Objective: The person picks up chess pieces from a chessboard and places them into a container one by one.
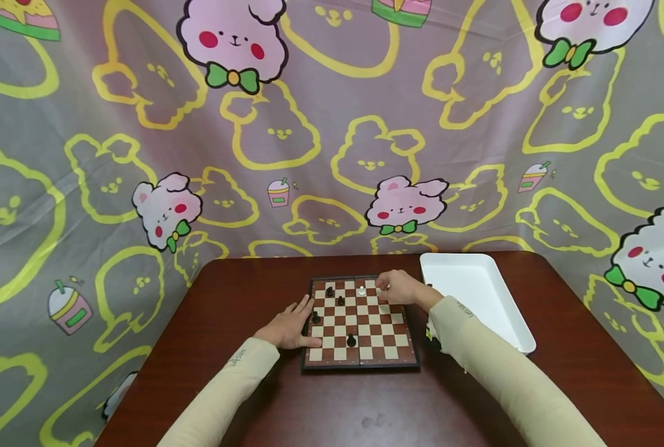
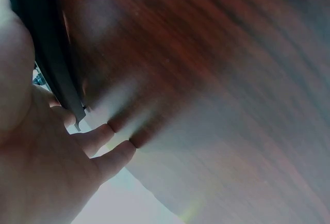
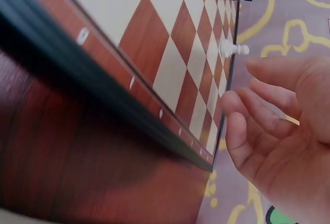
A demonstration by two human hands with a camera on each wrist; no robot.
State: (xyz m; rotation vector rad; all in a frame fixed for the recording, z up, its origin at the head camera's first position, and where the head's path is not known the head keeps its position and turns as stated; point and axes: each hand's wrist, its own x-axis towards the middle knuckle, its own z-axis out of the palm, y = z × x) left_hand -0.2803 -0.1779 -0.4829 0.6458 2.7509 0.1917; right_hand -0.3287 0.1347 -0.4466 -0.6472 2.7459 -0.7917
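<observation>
A brown-and-cream chessboard (image 1: 369, 329) with a dark frame lies flat on the table. Near its far edge stands a white chess piece (image 1: 361, 290), pawn-like in the right wrist view. Several black chess pieces (image 1: 351, 340) stand on the left half. My left hand (image 1: 289, 326) rests at the board's left edge, thumb over the squares and fingers spread along the side; some fingertips reach the tabletop in the left wrist view. Over the far right corner hovers my right hand (image 1: 400, 288), fingers loosely bent and apart, with nothing seen between them. It is just right of the white piece.
A white tray (image 1: 524, 329) sits on the table to the right of the board, partly behind my right forearm. The dark red-brown table (image 1: 242, 279) ends at a patterned cloth wall (image 1: 320, 186) with cartoon bears and bunnies.
</observation>
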